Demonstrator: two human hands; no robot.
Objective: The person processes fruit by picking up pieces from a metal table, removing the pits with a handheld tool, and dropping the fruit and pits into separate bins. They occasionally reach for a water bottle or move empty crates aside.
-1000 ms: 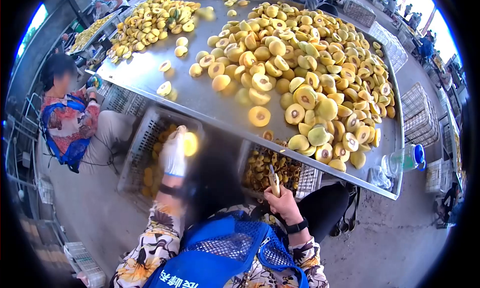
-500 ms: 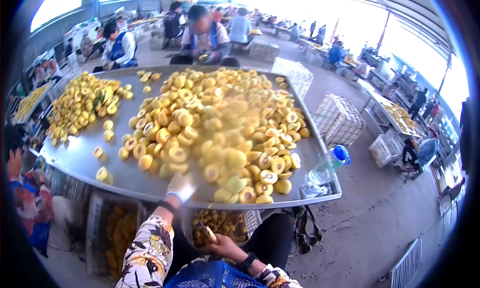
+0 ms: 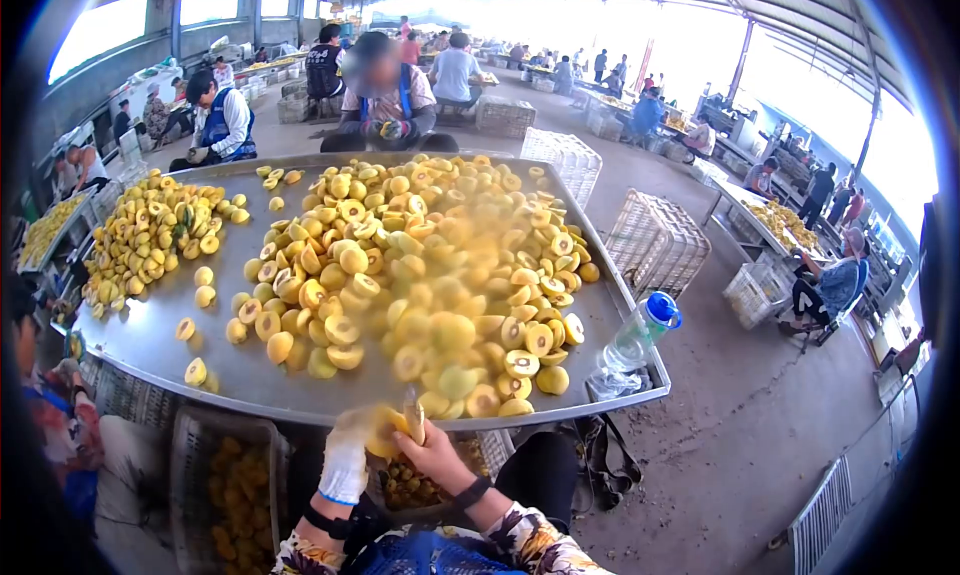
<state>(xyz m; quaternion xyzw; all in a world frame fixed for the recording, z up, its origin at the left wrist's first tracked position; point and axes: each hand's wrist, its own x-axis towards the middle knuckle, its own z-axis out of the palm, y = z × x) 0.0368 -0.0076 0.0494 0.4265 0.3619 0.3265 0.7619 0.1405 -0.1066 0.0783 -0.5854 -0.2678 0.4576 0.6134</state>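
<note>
Before the person spreads a wide, silvery metal bench with a raised rim (image 3: 240, 370). Heaped on it lies a broad mound of halved yellow fruit (image 3: 345, 260). Below the bench's near left edge sits a grey plastic crate (image 3: 232, 415). At the bench's near edge, the white-gloved left hand (image 3: 347, 445) reaches forward, fingers curled round a blurred yellow fruit piece (image 3: 381, 437); the bare right hand (image 3: 435, 457) angles inward beside it, fingers closed on a slim, pale-handled tool (image 3: 413, 412), tip upward.
</note>
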